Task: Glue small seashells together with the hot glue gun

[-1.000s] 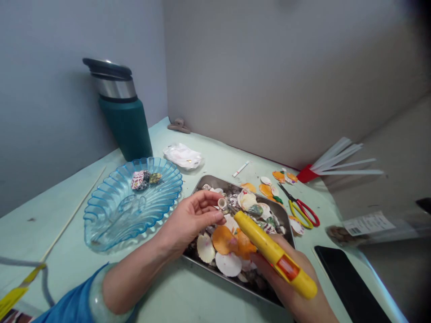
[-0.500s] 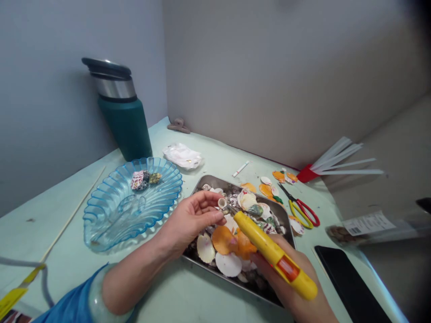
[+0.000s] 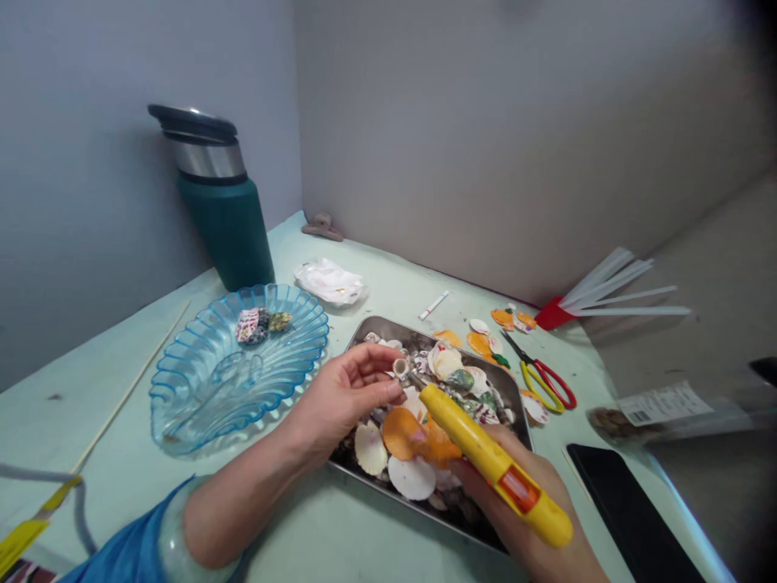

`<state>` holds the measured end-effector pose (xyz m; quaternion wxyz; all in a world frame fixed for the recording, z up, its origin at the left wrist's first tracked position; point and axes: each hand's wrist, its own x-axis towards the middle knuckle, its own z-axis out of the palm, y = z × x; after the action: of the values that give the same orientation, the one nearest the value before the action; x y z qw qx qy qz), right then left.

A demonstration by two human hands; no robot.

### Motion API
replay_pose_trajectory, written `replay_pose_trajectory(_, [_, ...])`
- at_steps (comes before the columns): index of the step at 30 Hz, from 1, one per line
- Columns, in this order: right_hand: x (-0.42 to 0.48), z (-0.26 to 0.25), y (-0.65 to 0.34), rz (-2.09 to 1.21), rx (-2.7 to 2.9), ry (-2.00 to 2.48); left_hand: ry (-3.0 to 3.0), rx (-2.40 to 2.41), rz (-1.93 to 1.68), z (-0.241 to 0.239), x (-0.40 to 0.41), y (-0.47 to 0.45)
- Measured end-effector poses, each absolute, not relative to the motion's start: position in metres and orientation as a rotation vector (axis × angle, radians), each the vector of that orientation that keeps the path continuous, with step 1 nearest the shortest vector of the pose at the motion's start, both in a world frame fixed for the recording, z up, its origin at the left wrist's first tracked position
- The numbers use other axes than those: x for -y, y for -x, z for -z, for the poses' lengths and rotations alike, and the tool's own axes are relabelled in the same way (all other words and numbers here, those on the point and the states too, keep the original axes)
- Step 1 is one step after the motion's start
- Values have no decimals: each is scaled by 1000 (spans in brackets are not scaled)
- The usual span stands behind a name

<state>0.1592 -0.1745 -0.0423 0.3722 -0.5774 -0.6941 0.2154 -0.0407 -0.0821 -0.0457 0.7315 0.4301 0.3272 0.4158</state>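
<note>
Over a metal tray [image 3: 528,414] of seashells, my left hand [image 3: 358,380] pinches a small pale shell [image 3: 400,368] with a round, ring-like opening facing me. My right hand [image 3: 528,478] is wrapped around a yellow hot glue gun [image 3: 486,453] with an orange-red window in its body. Its metal nozzle points left and up, close to the small shell; whether they touch I cannot tell. Beneath both hands lie orange scallop shells [image 3: 401,433], a white shell [image 3: 413,478] and several patterned ones. My right fingers are partly hidden by the glue gun.
At left, a blue clear dish [image 3: 243,397] holds a small shell cluster [image 3: 261,325]; behind it stands a green bottle [image 3: 227,219]. Rightward are scissors [image 3: 546,385], a red holder of white sticks [image 3: 552,313], a bag [image 3: 655,409] and a black phone-like slab [image 3: 631,510].
Almost nothing differs. The glue gun has shifted very slightly toward the left hand's fingertips, while the small shell stays where it was.
</note>
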Motion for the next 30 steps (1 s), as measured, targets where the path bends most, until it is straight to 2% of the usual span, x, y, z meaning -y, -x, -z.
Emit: replay_pose_trajectory(30, [175,52,-165,-627,1862,1422,-949,-741,-821,48,81,42])
